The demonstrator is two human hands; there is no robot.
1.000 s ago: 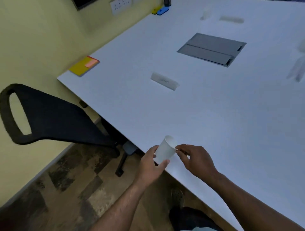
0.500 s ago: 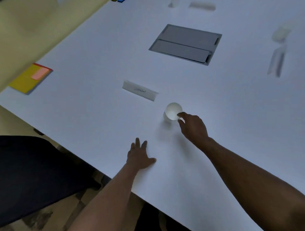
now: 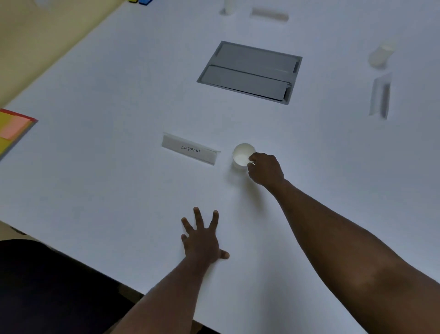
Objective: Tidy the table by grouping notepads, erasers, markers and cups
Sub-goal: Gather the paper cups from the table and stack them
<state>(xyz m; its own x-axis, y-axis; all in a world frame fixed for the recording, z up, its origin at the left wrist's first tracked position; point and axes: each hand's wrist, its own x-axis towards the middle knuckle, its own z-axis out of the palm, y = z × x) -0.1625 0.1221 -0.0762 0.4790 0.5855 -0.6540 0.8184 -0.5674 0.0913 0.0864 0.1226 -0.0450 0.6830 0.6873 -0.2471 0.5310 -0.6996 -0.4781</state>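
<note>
Pinching the near rim of the white paper cup (image 3: pixel 243 155), your right hand (image 3: pixel 266 169) sits at mid-frame, fingers curled, thumb and forefinger on the lip. Cup stands upright on the white table (image 3: pixel 119 100), mouth up, just right of the folded name card (image 3: pixel 190 149) lettered "ELEPHANT"; cup and card apart, a narrow gap between them.

Your left hand (image 3: pixel 202 238) lies flat on the table in the lower centre of the frame, palm down, fingers spread straight, holding nothing. It is near the table's front edge, well apart from the cup.

Other notes:
- Grey recessed cable hatch (image 3: pixel 250 71) set in the tabletop, upper centre.
- Stack of yellow and pink sticky notepads (image 3: pixel 14 131) at the left edge of the frame, on the table's corner.
- Second paper cup (image 3: pixel 381 56) at upper right, lying tilted on its side; blurred.
- Another folded card (image 3: pixel 379 97) below that cup, upper right, seen from behind.
- At the top edge: a small white upright object (image 3: pixel 229 7) and a pale elongated object (image 3: pixel 270 14), both too blurred to name.
- Blue and yellow items (image 3: pixel 140 1) at the upper left, cut off by the frame.
</note>
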